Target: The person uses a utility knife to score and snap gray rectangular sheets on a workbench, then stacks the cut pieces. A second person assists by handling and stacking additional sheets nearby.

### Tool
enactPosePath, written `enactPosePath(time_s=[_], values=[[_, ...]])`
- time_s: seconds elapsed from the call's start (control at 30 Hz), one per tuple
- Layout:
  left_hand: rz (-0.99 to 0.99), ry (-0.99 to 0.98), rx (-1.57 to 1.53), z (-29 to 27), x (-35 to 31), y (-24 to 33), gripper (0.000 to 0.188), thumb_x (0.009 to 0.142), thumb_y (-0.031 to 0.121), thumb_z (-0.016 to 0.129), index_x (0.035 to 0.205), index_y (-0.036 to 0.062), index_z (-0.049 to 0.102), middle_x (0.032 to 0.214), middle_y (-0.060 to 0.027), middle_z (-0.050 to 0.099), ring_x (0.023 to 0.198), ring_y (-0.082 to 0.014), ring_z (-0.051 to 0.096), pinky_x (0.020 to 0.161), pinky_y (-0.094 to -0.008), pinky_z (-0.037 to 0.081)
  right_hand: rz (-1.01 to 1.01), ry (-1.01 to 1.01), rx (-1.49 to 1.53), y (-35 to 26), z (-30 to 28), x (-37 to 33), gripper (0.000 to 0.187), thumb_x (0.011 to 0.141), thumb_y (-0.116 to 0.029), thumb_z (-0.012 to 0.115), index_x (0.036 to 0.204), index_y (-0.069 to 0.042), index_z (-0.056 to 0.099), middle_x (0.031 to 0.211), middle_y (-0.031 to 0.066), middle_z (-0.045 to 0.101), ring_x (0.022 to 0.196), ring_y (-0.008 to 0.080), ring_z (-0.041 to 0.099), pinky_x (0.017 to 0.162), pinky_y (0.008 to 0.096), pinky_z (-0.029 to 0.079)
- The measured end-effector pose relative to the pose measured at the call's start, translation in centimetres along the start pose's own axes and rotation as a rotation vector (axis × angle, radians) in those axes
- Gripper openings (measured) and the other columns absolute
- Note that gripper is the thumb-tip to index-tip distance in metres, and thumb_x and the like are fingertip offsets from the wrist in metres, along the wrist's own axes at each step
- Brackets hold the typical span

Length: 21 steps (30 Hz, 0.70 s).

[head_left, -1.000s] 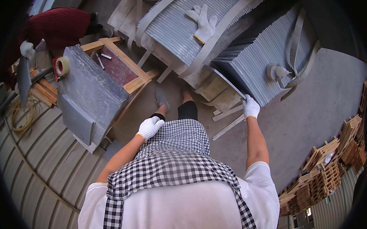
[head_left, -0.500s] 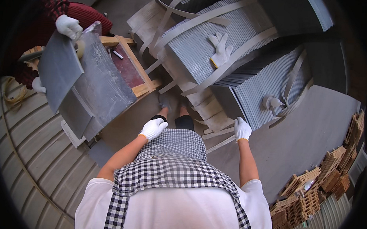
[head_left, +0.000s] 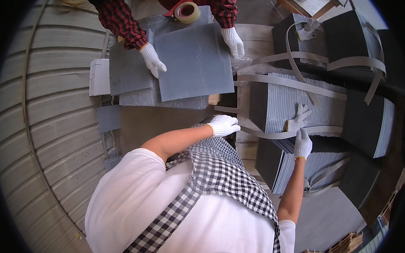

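We rest our white-gloved right hand (head_left: 303,144), fingers flat, on the strapped stack of thin grey slate tiles (head_left: 297,107) to grip its edge; our gloved left hand (head_left: 224,125) hangs loosely curled, empty. A co-worker steadies a grey square tile (head_left: 193,59) opposite.

One head-worn fisheye view looks steeply down, close over the person's chest, towards strapped slate stacks (head_left: 301,107).

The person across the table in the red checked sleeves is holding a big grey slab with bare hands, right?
Not quite. In the head view, both of that person's hands wear white gloves. The rest is right: red checked sleeves, hands on the big grey slab.
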<state>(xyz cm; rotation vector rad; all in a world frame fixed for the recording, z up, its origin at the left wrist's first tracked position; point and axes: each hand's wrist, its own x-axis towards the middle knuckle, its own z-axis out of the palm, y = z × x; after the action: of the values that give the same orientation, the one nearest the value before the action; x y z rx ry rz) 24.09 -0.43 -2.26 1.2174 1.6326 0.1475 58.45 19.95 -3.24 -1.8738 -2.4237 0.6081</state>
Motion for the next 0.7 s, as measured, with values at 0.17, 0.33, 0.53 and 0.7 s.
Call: enactPosePath(time_s=[0.17,0.33,0.53,0.7], values=[[0.058,0.114,-0.052,-2.0,-1.5,-0.9,0.038,0.097,0.040,0.050,0.103,0.0075,0.069,0.096,-0.0181,0.070,0.093,-0.0380,0.066,0.083,-0.0502,0.050,-0.141,-0.162,0.161,-8.6,1.8,4.2,0.034,0.096,-0.036,0.059,0.113,-0.011,0.072,0.102,0.0205,0.072,0.096,0.0400,0.069,0.084,0.0445,0.054],[0.059,0.361,-0.058,-3.2,-2.1,-2.7,0.030,0.096,0.034,0.054,0.097,0.0086,0.068,0.093,-0.0150,0.070,0.091,-0.0367,0.066,0.081,-0.0485,0.051,0.194,-0.626,0.843,-16.1,9.6,3.2,0.031,0.098,-0.022,0.064,0.120,-0.001,0.069,0.084,-0.0025,0.063,0.067,0.0050,0.054,0.055,0.0216,0.041],[0.091,0.653,-0.070,-2.1,-2.8,-4.9,0.024,0.095,0.029,0.055,0.088,0.0092,0.067,0.084,-0.0121,0.069,0.085,-0.0341,0.066,0.077,-0.0482,0.050,-0.068,-0.625,0.681,-22.3,15.6,1.7,0.058,0.099,-0.035,0.062,0.145,-0.002,0.050,0.132,0.0116,0.064,0.114,0.0199,0.062,0.096,0.0315,0.048],[0.050,0.727,-0.017,-2.4,-4.1,-5.6,0.021,0.094,0.029,0.057,0.092,0.0101,0.068,0.087,-0.0109,0.070,0.085,-0.0330,0.066,0.077,-0.0468,0.049,-0.030,-0.721,0.685,-25.5,16.2,2.4,0.070,0.096,-0.049,0.060,0.150,-0.007,0.044,0.139,0.0193,0.060,0.127,0.0329,0.059,0.105,0.0377,0.045]])
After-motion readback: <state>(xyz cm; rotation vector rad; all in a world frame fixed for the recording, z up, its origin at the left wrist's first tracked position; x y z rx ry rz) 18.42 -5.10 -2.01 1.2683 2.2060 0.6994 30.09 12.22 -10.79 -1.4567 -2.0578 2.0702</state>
